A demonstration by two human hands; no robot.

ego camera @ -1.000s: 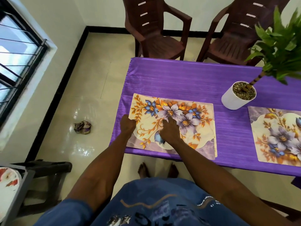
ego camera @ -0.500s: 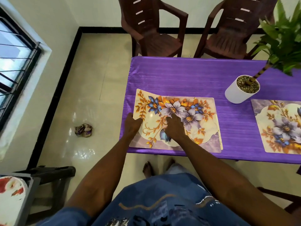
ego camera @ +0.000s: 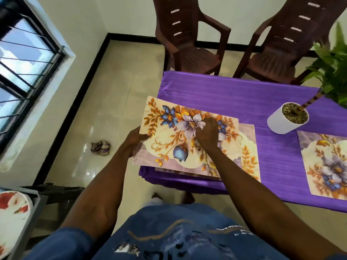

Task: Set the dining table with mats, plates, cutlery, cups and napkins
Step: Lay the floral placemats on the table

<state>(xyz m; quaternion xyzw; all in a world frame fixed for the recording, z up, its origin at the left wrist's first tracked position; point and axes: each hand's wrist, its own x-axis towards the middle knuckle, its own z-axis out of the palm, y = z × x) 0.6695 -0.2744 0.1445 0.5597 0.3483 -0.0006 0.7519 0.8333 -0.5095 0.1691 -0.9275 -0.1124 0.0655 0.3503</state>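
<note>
Lower mat mostly hidden

Table with purple cloth fills centre to right of frame. On it: stack of floral mats at near left corner, top mat skewed, overhanging left edge. Second floral mat at right edge. White plant pot between them, further back.
</note>
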